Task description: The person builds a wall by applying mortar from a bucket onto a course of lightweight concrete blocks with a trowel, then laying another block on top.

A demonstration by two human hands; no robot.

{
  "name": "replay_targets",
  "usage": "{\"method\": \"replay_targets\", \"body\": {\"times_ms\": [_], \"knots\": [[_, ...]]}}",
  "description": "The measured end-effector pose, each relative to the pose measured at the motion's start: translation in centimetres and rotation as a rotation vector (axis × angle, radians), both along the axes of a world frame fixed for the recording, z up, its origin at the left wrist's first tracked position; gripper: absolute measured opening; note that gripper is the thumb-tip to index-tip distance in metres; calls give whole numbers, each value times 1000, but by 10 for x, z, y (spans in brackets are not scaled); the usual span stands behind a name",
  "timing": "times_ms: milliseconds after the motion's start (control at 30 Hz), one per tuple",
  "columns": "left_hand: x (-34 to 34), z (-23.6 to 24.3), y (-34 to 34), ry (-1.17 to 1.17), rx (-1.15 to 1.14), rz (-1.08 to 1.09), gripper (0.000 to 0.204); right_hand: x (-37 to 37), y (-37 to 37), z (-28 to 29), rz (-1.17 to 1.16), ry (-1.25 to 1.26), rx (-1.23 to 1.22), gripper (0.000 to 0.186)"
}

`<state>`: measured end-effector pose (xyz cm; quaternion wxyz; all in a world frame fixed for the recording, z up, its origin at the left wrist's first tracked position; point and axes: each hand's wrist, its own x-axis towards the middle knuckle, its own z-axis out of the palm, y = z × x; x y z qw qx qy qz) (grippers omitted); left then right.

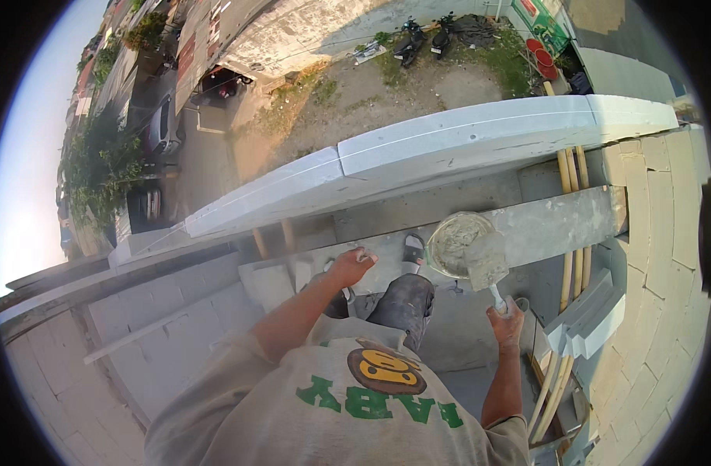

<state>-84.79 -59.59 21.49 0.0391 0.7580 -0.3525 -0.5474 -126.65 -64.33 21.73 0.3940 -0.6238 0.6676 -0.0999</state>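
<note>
My right hand (pixel 507 320) is wrapped round the handle of a trowel (pixel 487 266). Its flat blade, coated in grey mortar, lies over the near right rim of a round bucket (pixel 431 252). Wet grey mortar (pixel 458 235) fills the bucket, which stands on a board just beyond my right foot. To the left, my left hand (pixel 354 266) is raised above my other foot with its fingers curled together. Whether anything small is pinched in them is hidden. It touches neither the bucket nor the trowel.
A low wall of pale blocks (pixel 464 144) with a thin string line crosses ahead; beyond it lies a yard far below. The grey plank (pixel 557 225) extends right past bamboo poles (pixel 571 272). Stacked blocks (pixel 592 318) stand near my right arm. Block walls rise on both sides.
</note>
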Motion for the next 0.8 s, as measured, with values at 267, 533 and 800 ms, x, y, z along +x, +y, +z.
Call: {"method": "replay_targets", "body": {"times_ms": [267, 533, 800], "knots": [[94, 18, 120, -255, -194, 481, 63, 206, -94, 59, 617, -327, -11, 32], [134, -116, 401, -538, -204, 1022, 46, 458, -83, 108, 1112, -141, -164, 34], [59, -192, 551, -309, -63, 1276, 62, 537, -46, 126, 1254, 266, -605, 35]]}}
